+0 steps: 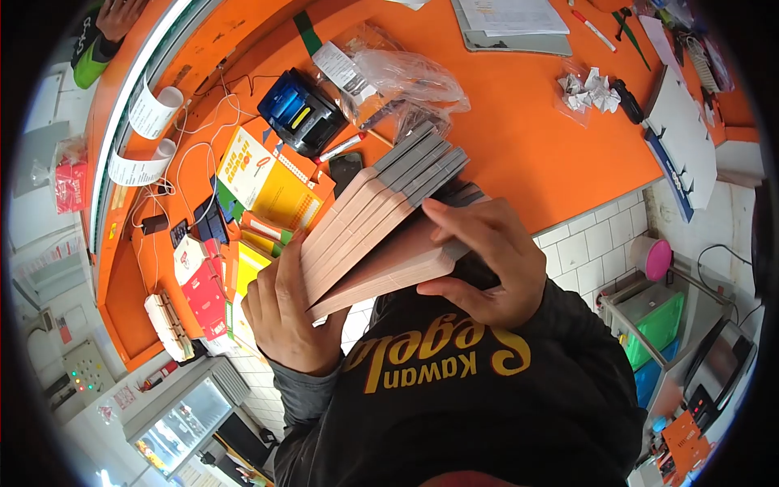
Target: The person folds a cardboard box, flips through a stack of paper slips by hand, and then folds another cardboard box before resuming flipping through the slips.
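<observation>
A thick stack of flat folded cardboard pieces (pixel 365 219), pinkish along most of its edges and grey at the far end, is held tilted in front of my chest. My left hand (pixel 292 312) wraps around its lower left end, fingers along the side. At the right, my right hand (pixel 495 264) has its fingers and thumb around the end of the lower bundle. Between this bundle and the upper layers a dark wedge-shaped gap opens. My right palm is turned away from view.
An orange counter (pixel 527 138) carries a blue-black label printer (pixel 300 112), clear plastic wrap (pixel 406 77), a yellow booklet (pixel 268 178), a phone (pixel 346 172) and crumpled paper (pixel 591 91). Red packets (pixel 201 286) lie left. A clipboard (pixel 677 142) hangs over the right edge.
</observation>
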`<action>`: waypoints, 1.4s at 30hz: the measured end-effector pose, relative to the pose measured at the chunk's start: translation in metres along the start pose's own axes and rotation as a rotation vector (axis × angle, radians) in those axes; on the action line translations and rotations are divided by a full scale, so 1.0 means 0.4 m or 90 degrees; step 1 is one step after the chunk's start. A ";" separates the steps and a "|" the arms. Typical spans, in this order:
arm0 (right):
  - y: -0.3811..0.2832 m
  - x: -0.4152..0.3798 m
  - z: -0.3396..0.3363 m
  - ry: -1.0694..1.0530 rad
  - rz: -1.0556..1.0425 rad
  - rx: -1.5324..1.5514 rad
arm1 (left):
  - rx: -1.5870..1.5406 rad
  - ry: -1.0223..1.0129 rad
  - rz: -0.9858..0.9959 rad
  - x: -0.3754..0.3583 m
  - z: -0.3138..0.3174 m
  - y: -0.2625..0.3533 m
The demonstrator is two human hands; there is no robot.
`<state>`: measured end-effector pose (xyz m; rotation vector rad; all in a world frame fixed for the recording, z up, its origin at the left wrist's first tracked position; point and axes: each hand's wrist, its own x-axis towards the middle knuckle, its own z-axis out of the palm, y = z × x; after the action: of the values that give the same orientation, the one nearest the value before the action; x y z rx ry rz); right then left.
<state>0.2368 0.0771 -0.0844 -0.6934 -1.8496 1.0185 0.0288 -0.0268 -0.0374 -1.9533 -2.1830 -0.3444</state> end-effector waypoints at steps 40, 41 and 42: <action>0.003 -0.001 -0.007 -0.045 -0.015 -0.045 | -0.008 0.014 -0.023 0.001 0.005 0.003; 0.005 -0.002 -0.006 -0.044 -0.019 -0.043 | -0.009 0.014 -0.023 0.001 0.005 0.003; 0.006 -0.003 -0.006 -0.043 -0.023 -0.041 | -0.009 0.015 -0.023 0.001 0.005 0.003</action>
<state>0.2397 0.0784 -0.0864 -0.6689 -1.9540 0.9738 0.0302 -0.0256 -0.0391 -1.9095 -2.2100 -0.3873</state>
